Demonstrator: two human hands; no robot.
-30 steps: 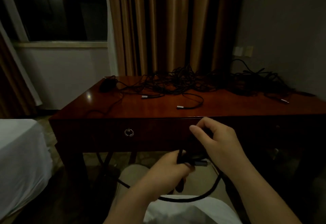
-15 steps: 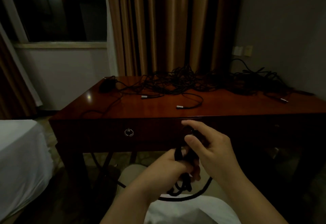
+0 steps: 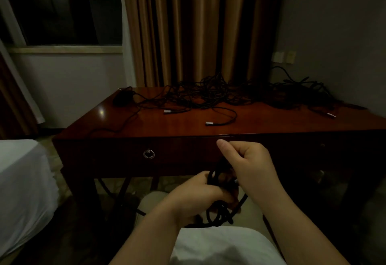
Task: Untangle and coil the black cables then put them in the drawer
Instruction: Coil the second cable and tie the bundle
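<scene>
My left hand (image 3: 196, 195) grips a small coil of black cable (image 3: 218, 212) in front of the desk, loops hanging below the fist. My right hand (image 3: 248, 166) is closed on a strand of the same cable just above the coil, thumb pointing up-left. A large tangle of black cables (image 3: 219, 93) lies across the back of the wooden desk (image 3: 188, 131), with silver-tipped ends lying loose (image 3: 208, 123). The drawer front (image 3: 117, 154) with its ring pull (image 3: 148, 154) is closed, left of my hands.
A white bed (image 3: 20, 191) stands at the left. Curtains (image 3: 198, 26) hang behind the desk and a window (image 3: 62, 7) is at the upper left. A grey wall with sockets (image 3: 284, 56) is at the right. My lap in light clothing (image 3: 219, 248) is below the hands.
My right hand has swung from the right of the coil up and over it, bringing cable round. The hanging loop has shortened and the coil in my left hand has thickened.
</scene>
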